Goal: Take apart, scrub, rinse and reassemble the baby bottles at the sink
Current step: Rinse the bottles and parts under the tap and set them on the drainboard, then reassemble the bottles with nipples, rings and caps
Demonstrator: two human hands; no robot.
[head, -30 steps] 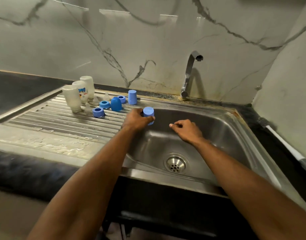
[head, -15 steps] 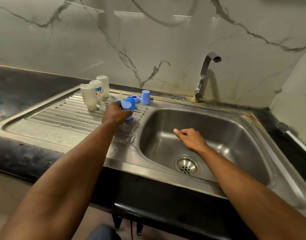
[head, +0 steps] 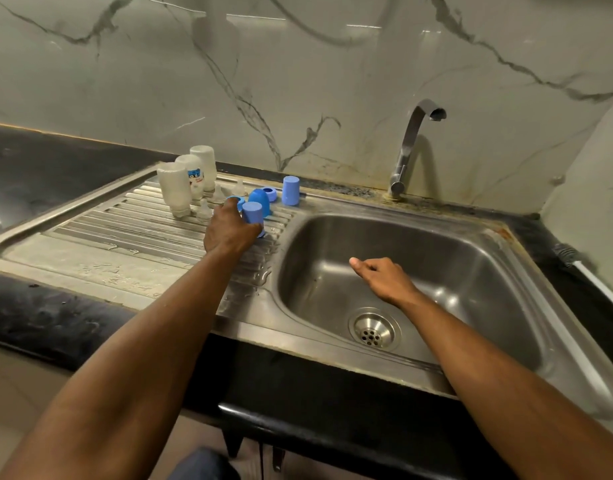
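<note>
Three translucent white plastic bottle bodies (head: pixel 187 181) stood inverted on ribbed steel draining surface (head: pixel 100 233); clear teats, blue plastic collars (head: pixel 269 194) and cylindrical blue caps (head: pixel 291 190) laid out beside them. Disassembly and rinsing judged done; reassembly left. One blue cap (head: pixel 253 214) grasped by left hand (head: pixel 230 230), at draining surface. Right hand (head: pixel 384 277) loosely curled, holding nothing, over steel basin (head: pixel 471 271). Tap (head: pixel 410 147) not running.

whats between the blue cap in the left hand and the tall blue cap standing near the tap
In the head view, a rounded blue cap and a blue ring lie between the held cap and the standing cap.
</note>
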